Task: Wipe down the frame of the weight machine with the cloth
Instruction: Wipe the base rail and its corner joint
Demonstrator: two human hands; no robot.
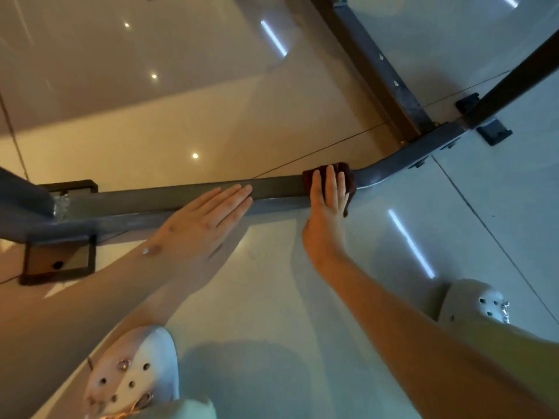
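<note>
A grey steel base bar of the weight machine frame [278,186] runs low across the floor from left to right, then bends up toward a junction at the right. A dark maroon cloth [348,176] is draped over the bar just before the bend. My right hand [328,201] lies flat on the cloth with straight fingers, pressing it onto the bar. My left hand [208,219] rests flat on the bar farther left, fingers straight and together, holding nothing.
Another frame beam [375,65] runs from the junction toward the top, and a dark bar [514,83] leads to the upper right. Black foot plates [57,261] [493,131] sit on the glossy tiled floor. My two white clogs [136,376] [475,300] stand near the bar.
</note>
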